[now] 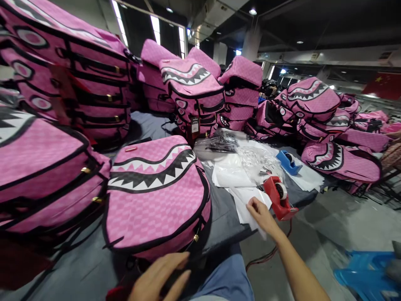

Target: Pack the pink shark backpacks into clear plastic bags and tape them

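Observation:
A pink backpack (159, 209) with a black-and-white shark-mouth print lies face up in front of me on the dark cloth-covered table (219, 213). My left hand (163, 276) is at its near edge, fingers apart, with nothing visible in them. To the right, my right hand (261, 213) is closed in a pinch on a thin, see-through plastic bag (239, 196), which trails over white paper sheets (234, 173). Just beyond that hand stands a red tape dispenser (278, 200) with a roll in it, at the table edge.
Loose clear plastic bags (257, 159) and a blue tape dispenser (290, 162) lie farther back. Stacked pink backpacks (97, 75) rise at left, with another tagged stack (194, 90) behind. More backpacks (341, 161) sit at right. A blue plastic stool (366, 271) stands on the floor.

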The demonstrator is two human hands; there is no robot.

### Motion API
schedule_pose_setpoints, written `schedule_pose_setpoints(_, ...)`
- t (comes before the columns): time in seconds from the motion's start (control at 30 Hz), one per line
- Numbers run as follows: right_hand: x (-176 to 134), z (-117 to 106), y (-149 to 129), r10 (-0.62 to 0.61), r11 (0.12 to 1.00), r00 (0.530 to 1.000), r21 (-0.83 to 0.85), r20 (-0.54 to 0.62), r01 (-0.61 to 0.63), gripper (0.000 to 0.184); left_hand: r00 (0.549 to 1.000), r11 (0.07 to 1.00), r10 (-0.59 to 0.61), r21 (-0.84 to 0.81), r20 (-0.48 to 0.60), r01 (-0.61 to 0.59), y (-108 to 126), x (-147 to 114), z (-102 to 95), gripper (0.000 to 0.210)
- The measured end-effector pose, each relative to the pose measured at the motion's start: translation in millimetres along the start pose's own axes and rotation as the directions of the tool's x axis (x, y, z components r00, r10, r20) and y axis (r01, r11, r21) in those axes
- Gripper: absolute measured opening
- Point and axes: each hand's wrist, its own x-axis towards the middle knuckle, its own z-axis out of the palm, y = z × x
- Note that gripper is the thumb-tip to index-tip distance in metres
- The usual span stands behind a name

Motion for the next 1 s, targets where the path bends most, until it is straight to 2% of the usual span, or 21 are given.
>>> schedule_pose_setpoints(0.03, -12, 15, -13, -0.003, 0.995, 1.000, 0.102, 0.012, 0.002, 0.033, 0.999, 0.993, -0.018, -0.119, 0.041, 0.023, 8, 3, 16.3, 0.045)
schedule_pose_setpoints(0.1, -36, 49, -35, 0.030, 0.970, 0.999, 0.244, -0.030, -0.022, 0.036, 0.977, 0.933, -0.138, -0.309, 0.165, 0.184, 21, 13, 52.0, 0.064)
schedule_pose_setpoints(0.13, -48, 66, -44, 0.058, 0.958, 0.997, 0.285, -0.059, -0.039, 0.037, 0.955, 0.883, -0.235, -0.370, 0.182, 0.288, 25, 19, 68.2, 0.067)
schedule_pose_setpoints(0.2, -68, 91, -56, 0.107, 0.941, 0.989, 0.331, -0.103, -0.068, 0.037, 0.891, 0.753, -0.421, -0.480, 0.173, 0.449, 31, 28, 90.3, 0.057)
schedule_pose_setpoints(0.27, -78, 99, -64, 0.108, 0.943, 0.989, 0.324, -0.102, -0.070, 0.036, 0.833, 0.661, -0.541, -0.554, 0.117, 0.507, 33, 31, 95.6, 0.048)
schedule_pose_setpoints(0.33, -79, 91, -73, 0.028, 0.967, 0.993, 0.254, -0.116, 0.002, 0.032, 0.809, 0.663, -0.585, -0.541, 0.057, 0.517, 34, 28, 87.8, 0.047)
schedule_pose_setpoints(0.4, -69, 75, -85, -0.149, 0.975, 0.983, 0.152, -0.106, 0.165, 0.025, 0.815, 0.717, -0.578, -0.461, 0.023, 0.522, 35, 22, 74.2, 0.046)
schedule_pose_setpoints(0.43, -61, 66, -92, -0.275, 0.954, 0.960, 0.110, -0.055, 0.280, 0.022, 0.829, 0.751, -0.559, -0.410, 0.022, 0.517, 36, 19, 67.2, 0.046)
schedule_pose_setpoints(0.47, -52, 60, -98, -0.410, 0.910, 0.912, 0.086, 0.034, 0.406, 0.024, 0.851, 0.791, -0.524, -0.353, 0.029, 0.499, 35, 16, 60.6, 0.044)
schedule_pose_setpoints(0.5, -42, 55, -104, -0.531, 0.847, 0.834, 0.088, 0.149, 0.524, 0.030, 0.883, 0.843, -0.468, -0.283, 0.035, 0.458, 34, 13, 54.5, 0.040)
schedule_pose_setpoints(0.53, -31, 53, -108, -0.625, 0.776, 0.734, 0.113, 0.266, 0.620, 0.036, 0.924, 0.904, -0.380, -0.196, 0.034, 0.379, 32, 9, 48.6, 0.035)
schedule_pose_setpoints(0.57, -21, 54, -111, -0.689, 0.708, 0.631, 0.145, 0.358, 0.691, 0.039, 0.966, 0.962, -0.257, -0.091, 0.021, 0.258, 28, 4, 42.6, 0.030)
schedule_pose_setpoints(0.6, -11, 57, -111, -0.725, 0.655, 0.549, 0.169, 0.416, 0.737, 0.036, 0.994, 0.994, -0.107, 0.027, -0.005, 0.107, 24, -2, 36.0, 0.025)
schedule_pose_setpoints(0.63, -4, 62, -109, -0.746, 0.619, 0.500, 0.181, 0.440, 0.764, 0.031, 0.998, 0.987, 0.047, 0.153, -0.037, -0.041, 18, -10, 28.5, 0.023)
schedule_pose_setpoints(0.67, 1, 67, -106, -0.760, 0.597, 0.477, 0.183, 0.442, 0.781, 0.028, 0.983, 0.949, 0.175, 0.278, -0.063, -0.151, 12, -19, 19.9, 0.026)
schedule_pose_setpoints(0.73, 5, 78, -98, -0.770, 0.585, 0.482, 0.162, 0.419, 0.794, 0.030, 0.948, 0.850, 0.307, 0.474, -0.087, -0.231, -1, -36, -0.3, 0.037)
schedule_pose_setpoints(0.83, -2, 90, -88, -0.721, 0.649, 0.576, 0.082, 0.385, 0.757, 0.036, 0.948, 0.756, 0.312, 0.621, -0.067, -0.205, -17, -48, -33.9, 0.042)
schedule_pose_setpoints(0.93, -13, 99, -87, -0.613, 0.755, 0.692, 0.022, 0.381, 0.656, 0.039, 0.940, 0.679, 0.340, 0.702, -0.042, -0.214, -32, -34, -63.1, 0.031)
schedule_pose_setpoints(1.0, -16, 104, -89, -0.536, 0.811, 0.735, 0.014, 0.416, 0.584, 0.039, 0.940, 0.641, 0.342, 0.732, -0.006, -0.229, -39, -18, -76.7, 0.024)
